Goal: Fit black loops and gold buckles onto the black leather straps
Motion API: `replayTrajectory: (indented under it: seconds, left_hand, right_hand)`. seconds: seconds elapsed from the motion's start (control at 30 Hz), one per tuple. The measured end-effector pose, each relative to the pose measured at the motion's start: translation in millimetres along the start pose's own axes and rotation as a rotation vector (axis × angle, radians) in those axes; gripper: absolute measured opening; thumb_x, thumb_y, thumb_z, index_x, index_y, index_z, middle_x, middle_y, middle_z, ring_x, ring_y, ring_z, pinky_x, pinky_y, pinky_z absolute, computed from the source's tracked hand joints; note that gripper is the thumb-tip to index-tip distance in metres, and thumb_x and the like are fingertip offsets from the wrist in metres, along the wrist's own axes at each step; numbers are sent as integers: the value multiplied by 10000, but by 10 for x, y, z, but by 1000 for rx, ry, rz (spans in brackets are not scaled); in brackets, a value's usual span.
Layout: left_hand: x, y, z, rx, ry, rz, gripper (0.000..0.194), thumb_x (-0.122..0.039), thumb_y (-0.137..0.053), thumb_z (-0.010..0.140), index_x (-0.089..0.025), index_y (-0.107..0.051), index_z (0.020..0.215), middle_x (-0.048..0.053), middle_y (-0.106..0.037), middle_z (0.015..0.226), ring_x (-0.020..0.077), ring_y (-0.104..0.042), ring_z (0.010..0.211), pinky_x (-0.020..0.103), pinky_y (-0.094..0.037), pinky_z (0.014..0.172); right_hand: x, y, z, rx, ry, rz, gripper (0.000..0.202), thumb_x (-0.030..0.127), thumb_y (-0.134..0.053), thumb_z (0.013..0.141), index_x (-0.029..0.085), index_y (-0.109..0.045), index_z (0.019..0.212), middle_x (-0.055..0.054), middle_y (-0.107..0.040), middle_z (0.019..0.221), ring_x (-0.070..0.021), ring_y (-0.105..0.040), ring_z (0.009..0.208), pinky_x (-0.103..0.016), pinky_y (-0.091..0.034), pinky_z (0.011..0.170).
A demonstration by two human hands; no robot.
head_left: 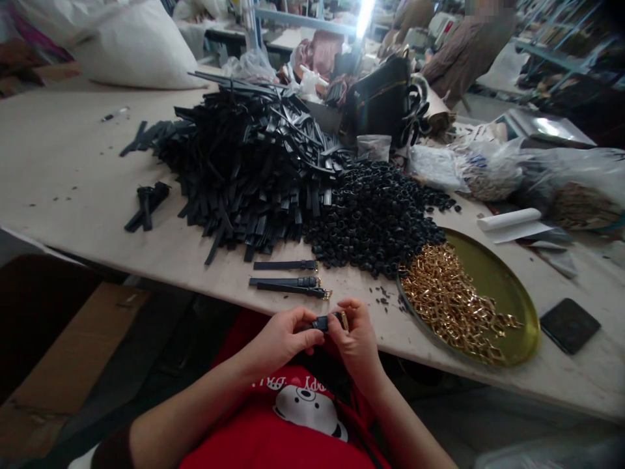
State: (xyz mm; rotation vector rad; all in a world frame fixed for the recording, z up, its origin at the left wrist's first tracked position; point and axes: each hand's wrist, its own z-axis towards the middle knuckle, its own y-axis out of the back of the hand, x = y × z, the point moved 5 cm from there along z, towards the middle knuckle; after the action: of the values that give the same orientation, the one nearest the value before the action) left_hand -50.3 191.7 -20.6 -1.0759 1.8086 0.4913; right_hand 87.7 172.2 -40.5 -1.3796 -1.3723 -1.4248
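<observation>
Between my two hands, at the table's front edge, is a short black strap (319, 323) with a gold buckle (344, 320) at its right end. My left hand (293, 335) pinches the strap's left part between thumb and fingers. With its thumb on the strap, my right hand (355, 335) grips the buckle end. Just beyond lie three black straps with gold buckles (286, 265), their buckles pointing right. Behind them rises a big heap of black strips (244, 163). A pile of small black loops (375, 218) adjoins it. Gold buckles (449, 299) fill part of a round tray (525, 326).
A dark flat square object (570, 325) lies right of the tray. A few crossed strips (146, 207) and a pen (115, 114) lie on the left. Behind are a black bag (378, 98), plastic bags (493, 172), a white sack (134, 49) and a person's sleeve (466, 55).
</observation>
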Motion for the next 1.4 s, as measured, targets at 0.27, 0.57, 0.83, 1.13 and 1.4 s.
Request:
replayTrajectory:
  seconds: [0.27,0.57,0.83,1.13,1.4]
  left_hand:
    - [151,-16,63,67,142,-15,265,-243,-617,691,-132,-554,924,-18,-602,633,111,-562,581,223,-420,563]
    - [58,-28,-54,157,101,88,250,-271,-565,735,-132,-576,943,5,-637,688,125,-593,631,227,-439,579]
    - [100,10,-111,144,119,226,188,-303,-506,745,-135,-526,661,-2,-601,573,95,-549,474,188,-393,462]
    - [-191,238,-150,207,-62,623,278,-316,-392,811,-152,-555,657,-7,-585,578,97,-533,477,181,-370,455]
    - [-284,349,36,142,-162,690,292,-307,-362,848,-160,-595,752,4,-608,609,118,-545,511,192,-364,472]
  right_hand:
    - [55,-35,-61,433,37,-210,75,252,-460,809,200,-514,808,36,-493,636,-108,-444,577,-220,-346,533]
    - [25,-47,-230,327,169,-265,140,283,-360,882,202,-469,917,-26,-562,817,-151,-533,746,-266,-421,669]
    - [49,-143,-317,287,262,-248,188,286,-354,887,200,-477,1001,-41,-587,851,-160,-564,753,-272,-441,665]
    - [146,-343,-163,252,332,-294,211,294,-346,892,202,-483,1023,-57,-615,902,-170,-583,805,-278,-448,695]
    - [211,-461,120,231,318,-210,234,334,-329,895,195,-486,997,-44,-601,832,-162,-568,745,-264,-437,654]
